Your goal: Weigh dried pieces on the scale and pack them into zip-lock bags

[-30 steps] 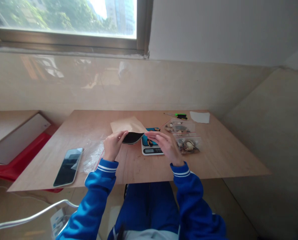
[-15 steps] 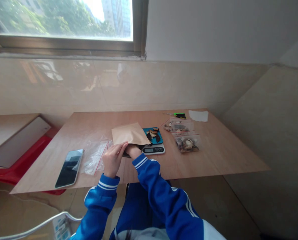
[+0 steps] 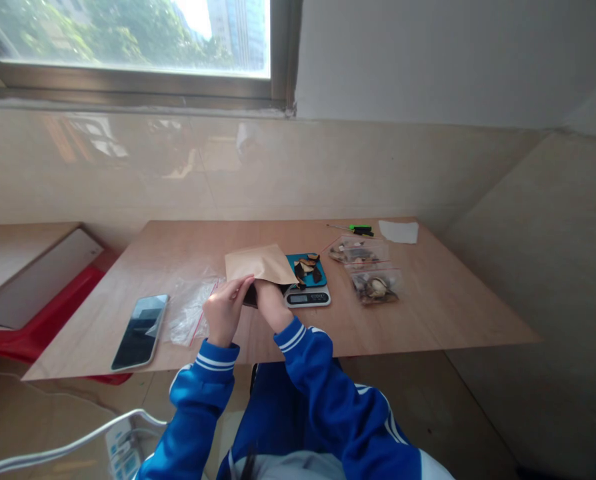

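A brown paper bag (image 3: 258, 262) lies on its side at the middle of the table, its mouth facing me. My left hand (image 3: 225, 310) pinches the upper edge of that mouth. Inside the opening is my right hand (image 3: 272, 305); its fingers are hidden in the bag, so I cannot see what they hold. Just right of the bag stands a kitchen scale (image 3: 308, 299) with a blue top, its near edge white with a small display. Dark-and-pale dried slices (image 3: 307, 270), perhaps mushroom, lie on the scale, partly beside the bag's edge.
Two zip bags of dried pieces (image 3: 375, 287) lie right of the scale. Behind them are a green-and-black screwdriver (image 3: 361, 230) and white paper (image 3: 399, 232). To the left are clear plastic bags (image 3: 191, 310) and a phone (image 3: 141, 332). A red stool (image 3: 68, 303) stands beside the table (image 3: 443, 320).
My right hand has drawn back slightly towards me, showing more of its wrist, with the fingers still in the bag. My left hand keeps its pinch. The view has shifted a little.
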Tool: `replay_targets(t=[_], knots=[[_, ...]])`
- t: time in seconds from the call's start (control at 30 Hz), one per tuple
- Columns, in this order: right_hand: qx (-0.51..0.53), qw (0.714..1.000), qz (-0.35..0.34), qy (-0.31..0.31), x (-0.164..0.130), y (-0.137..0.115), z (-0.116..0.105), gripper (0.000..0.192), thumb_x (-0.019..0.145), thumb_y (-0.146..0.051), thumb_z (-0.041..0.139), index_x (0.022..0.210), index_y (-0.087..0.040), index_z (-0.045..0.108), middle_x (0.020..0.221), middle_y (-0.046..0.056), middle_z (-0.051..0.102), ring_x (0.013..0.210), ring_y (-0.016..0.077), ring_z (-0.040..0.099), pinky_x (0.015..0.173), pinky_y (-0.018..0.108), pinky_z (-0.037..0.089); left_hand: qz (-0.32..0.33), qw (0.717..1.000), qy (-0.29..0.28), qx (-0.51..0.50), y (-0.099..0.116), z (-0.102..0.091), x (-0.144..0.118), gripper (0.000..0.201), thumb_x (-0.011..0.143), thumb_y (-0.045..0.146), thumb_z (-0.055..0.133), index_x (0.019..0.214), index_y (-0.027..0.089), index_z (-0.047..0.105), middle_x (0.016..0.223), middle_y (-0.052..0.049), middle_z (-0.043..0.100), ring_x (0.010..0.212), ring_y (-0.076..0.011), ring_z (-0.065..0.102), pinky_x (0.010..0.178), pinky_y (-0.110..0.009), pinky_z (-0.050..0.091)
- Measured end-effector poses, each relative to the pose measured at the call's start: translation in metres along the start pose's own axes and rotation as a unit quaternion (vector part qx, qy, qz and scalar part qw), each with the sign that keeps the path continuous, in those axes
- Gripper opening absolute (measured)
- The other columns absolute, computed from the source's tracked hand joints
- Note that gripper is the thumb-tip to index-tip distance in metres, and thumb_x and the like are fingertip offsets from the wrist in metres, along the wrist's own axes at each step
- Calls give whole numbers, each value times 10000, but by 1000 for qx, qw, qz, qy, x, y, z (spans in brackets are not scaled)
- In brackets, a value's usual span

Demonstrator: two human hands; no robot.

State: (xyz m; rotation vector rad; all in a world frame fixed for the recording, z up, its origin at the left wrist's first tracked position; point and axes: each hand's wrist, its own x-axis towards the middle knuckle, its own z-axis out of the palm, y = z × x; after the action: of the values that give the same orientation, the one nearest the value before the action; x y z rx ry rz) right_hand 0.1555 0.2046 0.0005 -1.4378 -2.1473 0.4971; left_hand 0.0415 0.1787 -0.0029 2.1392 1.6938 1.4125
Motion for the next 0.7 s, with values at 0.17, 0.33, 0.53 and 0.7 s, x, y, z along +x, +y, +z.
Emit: replay_targets(t=[0.17,0.33,0.53,0.7], knots=[[-63,998,-7,-19,-28,-9,-34,245,925,-70,463,973,-142,693,951,121,728,895,246,688,794,337,538,-34,999,-16,14,0,-7,14,316,901,475,530,928,264,764,895,-12,772,754,-169,703,650,-238,483],[77,992,-78,62,-49,-5,-67,177,917,-135,550,960,-192,711,1047,67,726,1033,206,655,950,357,491,-49,998,-22,37,1,-12,26,301,886,471,558,927,260,770,834,-30,767,707,-169,688,616,-234,444],[299,937,-70,166,-76,43,-89,107,863,-311,659,890,-237,732,1082,56,715,1072,203,644,980,390,479,-79,996,-6,49,-3,-14,36,326,873,498,563,913,250,771,830,-34,764,746,-186,692,625,-242,428],[294,937,-17,189,-79,93,-72,154,834,-370,681,871,-231,735,992,60,710,998,212,653,872,376,515,-97,995,-1,22,-7,-20,40,375,870,539,537,943,248,763,865,-29,766,821,-203,701,666,-253,443]])
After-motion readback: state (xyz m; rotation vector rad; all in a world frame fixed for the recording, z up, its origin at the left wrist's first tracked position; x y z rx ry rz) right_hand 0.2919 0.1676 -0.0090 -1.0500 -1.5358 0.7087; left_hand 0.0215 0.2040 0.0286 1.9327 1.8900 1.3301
